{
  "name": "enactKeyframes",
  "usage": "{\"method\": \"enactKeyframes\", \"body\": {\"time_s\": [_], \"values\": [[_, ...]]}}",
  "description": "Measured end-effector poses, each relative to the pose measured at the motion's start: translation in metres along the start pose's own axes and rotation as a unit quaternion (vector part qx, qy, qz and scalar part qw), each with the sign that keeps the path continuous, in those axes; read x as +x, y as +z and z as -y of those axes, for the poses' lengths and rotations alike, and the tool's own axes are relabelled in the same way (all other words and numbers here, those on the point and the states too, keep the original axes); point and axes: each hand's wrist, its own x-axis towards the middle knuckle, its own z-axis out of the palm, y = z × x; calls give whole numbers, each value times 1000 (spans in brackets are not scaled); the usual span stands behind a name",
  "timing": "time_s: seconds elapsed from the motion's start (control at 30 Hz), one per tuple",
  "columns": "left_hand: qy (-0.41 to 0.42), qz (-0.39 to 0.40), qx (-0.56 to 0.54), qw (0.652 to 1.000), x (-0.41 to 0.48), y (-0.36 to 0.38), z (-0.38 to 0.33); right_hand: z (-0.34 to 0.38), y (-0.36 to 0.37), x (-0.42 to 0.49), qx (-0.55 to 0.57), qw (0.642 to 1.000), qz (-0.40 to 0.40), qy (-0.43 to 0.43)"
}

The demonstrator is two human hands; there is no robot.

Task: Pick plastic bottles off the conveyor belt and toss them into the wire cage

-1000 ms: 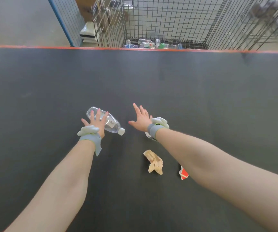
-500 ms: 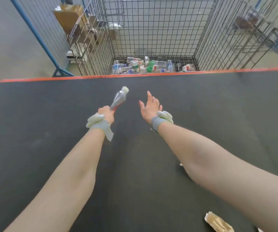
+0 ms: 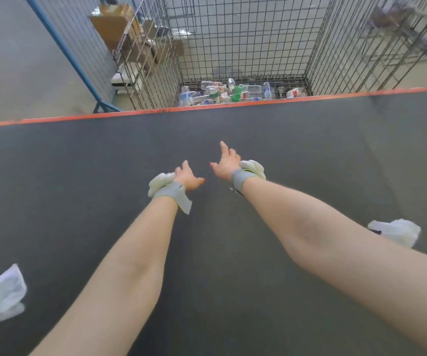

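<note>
Gone from my left hand [image 3: 188, 176] is the clear bottle it gripped half a second ago; its fingers [image 3: 184, 164] now hang loose and spread, holding nothing. My right hand [image 3: 226, 164] is open too, one finger pointing ahead, the others slack. Both hover over the dark conveyor belt [image 3: 78, 176], close together. Beyond the belt's orange edge stands the wire cage [image 3: 246, 42], and on its floor lies a heap of plastic bottles [image 3: 222, 95], mostly clear, one green. I cannot tell which one I threw. On the belt lie a white plastic bag [image 3: 1, 294] at the left and another crumpled white bag [image 3: 397, 231] beside my right forearm.
</note>
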Motion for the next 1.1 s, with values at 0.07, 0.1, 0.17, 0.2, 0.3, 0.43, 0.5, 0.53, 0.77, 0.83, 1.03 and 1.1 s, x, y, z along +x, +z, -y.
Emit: {"method": "enactKeyframes", "body": {"time_s": [0.07,0.1,0.17,0.2,0.3,0.43,0.5,0.53,0.77,0.83,1.03,1.1], "values": [[6,1,36,999,-34,17,19,-8,10,-34,-37,999,29,-7],[5,2,50,999,-48,25,29,-13,17,-49,-50,998,46,-9],[-4,9,66,998,-83,44,53,-27,38,-89,-74,994,82,-9],[-11,13,69,997,-99,54,66,-34,50,-108,-79,992,103,-5],[-30,13,102,994,-144,83,109,-59,91,-161,-94,984,149,-2],[-56,6,106,993,-189,99,158,-96,141,-222,-158,967,199,3],[-71,-10,88,994,-202,99,176,-110,150,-237,-186,964,186,35],[-79,-23,84,993,-208,98,185,-112,150,-240,-182,966,178,53],[-143,-75,36,986,-235,96,224,-52,147,-250,-112,978,171,-49],[-144,-79,44,985,-244,102,230,-36,159,-257,-117,965,196,-127],[-151,-72,42,985,-261,112,246,-36,187,-271,-240,930,247,-126],[-146,-78,33,986,-262,112,249,-46,180,-270,-274,931,228,-76]]}}
